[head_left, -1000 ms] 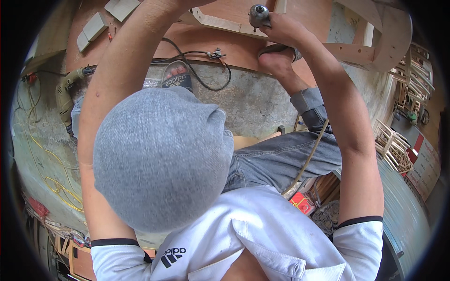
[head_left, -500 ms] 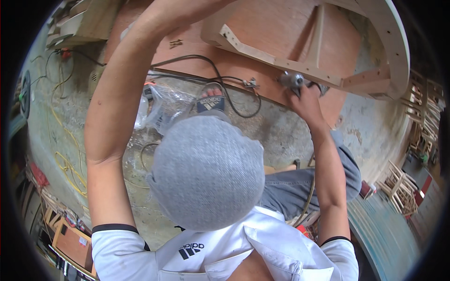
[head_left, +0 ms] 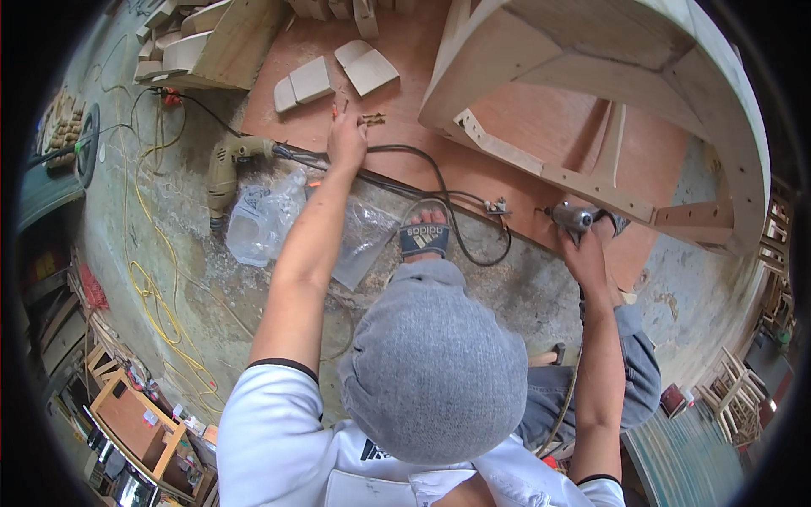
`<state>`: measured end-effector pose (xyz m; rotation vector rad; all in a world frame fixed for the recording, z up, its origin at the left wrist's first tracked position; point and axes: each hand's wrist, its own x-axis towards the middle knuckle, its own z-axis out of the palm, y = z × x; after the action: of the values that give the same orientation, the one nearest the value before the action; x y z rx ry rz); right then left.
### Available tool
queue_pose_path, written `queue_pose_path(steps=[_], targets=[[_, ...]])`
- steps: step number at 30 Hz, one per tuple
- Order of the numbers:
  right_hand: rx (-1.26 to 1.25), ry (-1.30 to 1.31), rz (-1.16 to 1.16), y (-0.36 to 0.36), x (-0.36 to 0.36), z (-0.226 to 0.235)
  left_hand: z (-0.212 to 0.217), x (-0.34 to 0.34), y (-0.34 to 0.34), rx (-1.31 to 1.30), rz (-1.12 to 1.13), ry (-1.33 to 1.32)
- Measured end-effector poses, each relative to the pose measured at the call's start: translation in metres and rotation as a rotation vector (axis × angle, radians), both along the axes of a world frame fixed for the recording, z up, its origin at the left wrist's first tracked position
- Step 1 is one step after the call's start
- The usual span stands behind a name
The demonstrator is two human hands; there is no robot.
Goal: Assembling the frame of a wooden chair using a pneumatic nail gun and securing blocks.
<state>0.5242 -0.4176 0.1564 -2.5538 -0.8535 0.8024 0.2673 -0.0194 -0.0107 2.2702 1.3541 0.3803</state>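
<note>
My left hand (head_left: 346,139) reaches out, palm down, onto the brown plywood sheet (head_left: 405,139). Its fingertips sit beside a small scatter of screws (head_left: 372,119); what the fingers hold is hidden. My right hand (head_left: 587,258) grips a silver hand tool (head_left: 571,217) whose nose rests against the lower rail of a big curved wooden frame (head_left: 591,182). A hose runs from the tool down past my right arm. My grey cap (head_left: 435,367) fills the lower middle.
An electric drill (head_left: 226,169) lies on the concrete floor beside clear plastic bags (head_left: 263,221). A black cord (head_left: 452,194) loops past my sandalled foot (head_left: 423,237). Wooden blocks (head_left: 306,82) lie on the plywood, a yellow cable (head_left: 148,283) on the left, wooden chairs (head_left: 743,393) at right.
My head has tipped down toward the floor. My left arm has come down onto the plywood by the screws. My right hand has kept hold of the silver tool, which stays at the frame's rail.
</note>
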Motion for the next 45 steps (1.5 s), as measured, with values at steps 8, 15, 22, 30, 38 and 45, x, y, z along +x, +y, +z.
queue_pose_path(steps=[8, 15, 22, 30, 38, 45], targets=[[-0.112, -0.022, -0.010, 0.004, -0.015, 0.017, 0.000, -0.005, 0.000, -0.213, 0.006, -0.160], [-0.068, -0.114, -0.071, -0.018, -0.023, 0.082, 0.132, 0.044, -0.125, -1.103, -0.427, -0.408], [-0.076, 0.022, -0.371, -0.058, -0.046, 0.176, 0.121, 0.224, -0.219, -1.192, -0.801, -0.610], [0.176, 0.029, -0.706, -0.123, -0.079, 0.192, 0.134, 0.289, -0.270, -0.334, -0.962, -0.532], [0.216, 0.145, -0.805, -0.136, -0.081, 0.184, 0.139, 0.302, -0.265, -0.844, -0.710, -0.596], [0.207, 0.179, -0.816, -0.136, -0.085, 0.183, 0.108, 0.315, -0.300, -1.196, -0.433, -1.000]])
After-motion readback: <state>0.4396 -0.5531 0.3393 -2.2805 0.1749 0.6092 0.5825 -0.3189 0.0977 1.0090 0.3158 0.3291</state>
